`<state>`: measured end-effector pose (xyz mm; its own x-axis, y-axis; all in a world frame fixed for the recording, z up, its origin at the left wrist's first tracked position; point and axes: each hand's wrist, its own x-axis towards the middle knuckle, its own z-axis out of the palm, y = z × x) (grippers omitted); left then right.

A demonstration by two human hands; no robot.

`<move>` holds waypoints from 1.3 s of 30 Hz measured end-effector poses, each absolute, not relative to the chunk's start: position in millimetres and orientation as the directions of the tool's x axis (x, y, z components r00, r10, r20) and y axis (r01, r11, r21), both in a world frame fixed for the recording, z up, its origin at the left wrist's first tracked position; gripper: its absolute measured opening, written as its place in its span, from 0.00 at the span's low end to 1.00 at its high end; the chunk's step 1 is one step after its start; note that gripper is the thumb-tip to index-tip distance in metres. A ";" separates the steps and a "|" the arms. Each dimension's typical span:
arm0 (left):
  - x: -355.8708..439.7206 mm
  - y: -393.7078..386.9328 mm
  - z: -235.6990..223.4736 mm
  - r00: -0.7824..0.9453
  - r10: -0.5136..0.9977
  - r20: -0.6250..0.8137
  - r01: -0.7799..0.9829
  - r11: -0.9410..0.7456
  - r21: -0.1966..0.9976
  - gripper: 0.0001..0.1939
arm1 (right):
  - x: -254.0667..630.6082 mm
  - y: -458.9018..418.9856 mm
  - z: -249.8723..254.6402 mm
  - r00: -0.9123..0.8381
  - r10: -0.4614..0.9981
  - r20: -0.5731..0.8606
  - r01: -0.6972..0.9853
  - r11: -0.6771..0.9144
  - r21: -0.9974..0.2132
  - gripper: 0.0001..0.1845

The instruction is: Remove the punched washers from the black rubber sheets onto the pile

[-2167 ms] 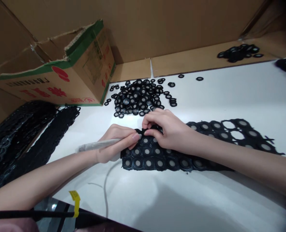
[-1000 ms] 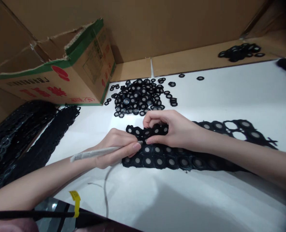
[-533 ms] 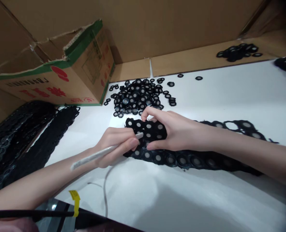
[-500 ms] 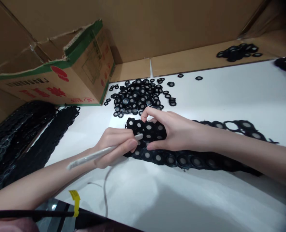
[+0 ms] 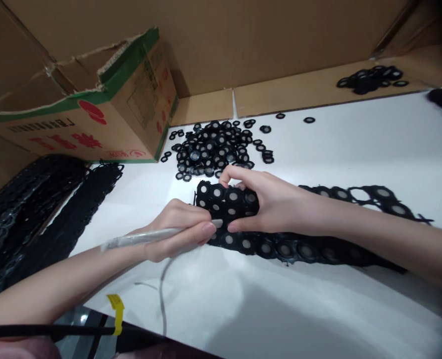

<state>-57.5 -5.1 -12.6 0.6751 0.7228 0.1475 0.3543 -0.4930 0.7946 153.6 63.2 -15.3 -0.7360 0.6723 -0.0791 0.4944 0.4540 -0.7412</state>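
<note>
My left hand is closed around a pale pen-like tool. Its tip touches or sits just over a black sheet of joined rings with pale round centres. My right hand bends over the same sheet, thumb on the near side and index finger curled at the far side, gripping it. The strip runs right beneath my right forearm, where one ring opening shows white. Beyond my hands lies a heap of loose black rings with grey centres.
A torn-topped cardboard box stands at back left. Black perforated sheets are stacked below it. A smaller pile of rings lies at back right. Cardboard walls enclose the white table. A thin grey cord hangs near the front edge.
My left hand has shifted slightly toward me and to the right, taking the tool tip to a nearer row of the sheet. My right hand stays nearly still.
</note>
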 end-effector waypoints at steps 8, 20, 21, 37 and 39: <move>-54.9 -2.3 -12.8 0.685 0.728 0.033 0.355 -0.373 0.857 0.23 | 154.5 62.8 -15.3 -0.754 0.653 -0.076 0.488 0.478 -0.731 0.26; -54.2 -4.3 -11.8 0.686 0.676 0.268 0.321 -0.612 0.723 0.18 | 152.7 61.4 -9.8 -0.770 0.626 -0.118 0.525 0.519 -0.675 0.32; -54.4 -4.5 -12.1 0.687 0.669 0.284 0.305 -0.620 0.723 0.18 | 152.7 61.0 -9.6 -0.774 0.621 -0.123 0.522 0.515 -0.679 0.31; -57.3 -9.2 -8.3 0.684 0.720 0.119 0.322 -0.444 0.836 0.22 | 155.1 59.7 -13.4 -0.794 0.599 -0.100 0.455 0.478 -0.751 0.30; -56.7 -8.2 -8.7 0.687 0.720 0.102 0.322 -0.427 0.845 0.22 | 155.4 60.3 -13.8 -0.801 0.592 -0.088 0.443 0.488 -0.752 0.30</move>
